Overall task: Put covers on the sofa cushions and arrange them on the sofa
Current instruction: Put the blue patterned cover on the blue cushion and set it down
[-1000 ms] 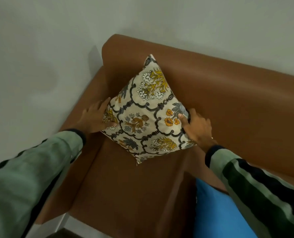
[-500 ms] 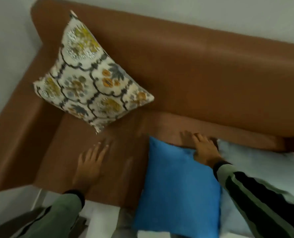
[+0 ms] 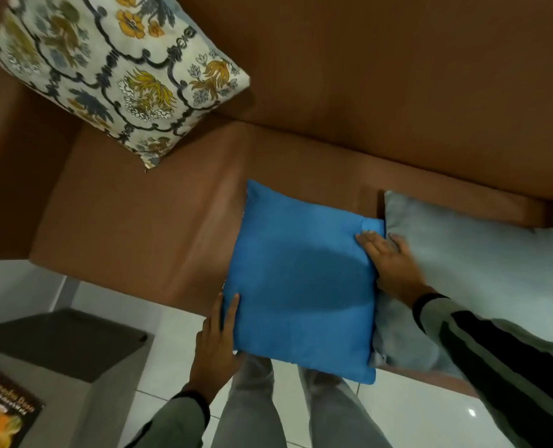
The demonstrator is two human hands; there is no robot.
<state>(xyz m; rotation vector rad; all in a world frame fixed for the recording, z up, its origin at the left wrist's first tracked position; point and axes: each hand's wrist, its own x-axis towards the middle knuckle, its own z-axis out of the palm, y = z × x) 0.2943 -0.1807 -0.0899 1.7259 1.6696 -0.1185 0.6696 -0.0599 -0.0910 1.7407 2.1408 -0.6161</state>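
A blue cushion (image 3: 301, 273) lies flat on the seat of the brown sofa (image 3: 382, 92), overhanging the front edge. My left hand (image 3: 218, 337) grips its lower left corner, fingers on the left edge. My right hand (image 3: 390, 261) holds its upper right edge, resting partly on a pale grey cushion (image 3: 482, 270) that lies beside it to the right. A floral patterned cushion (image 3: 107, 69) leans in the sofa's left corner against backrest and armrest.
A grey low stool or table (image 3: 68, 357) stands on the white tiled floor (image 3: 408, 412) at lower left, with a dark and orange printed packet (image 3: 0, 409) on it. My legs in grey trousers stand against the sofa front.
Both hands left the floral cushion, which stays in the sofa corner. The view swung right and down, and my hands now hold the blue cushion by its two sides.
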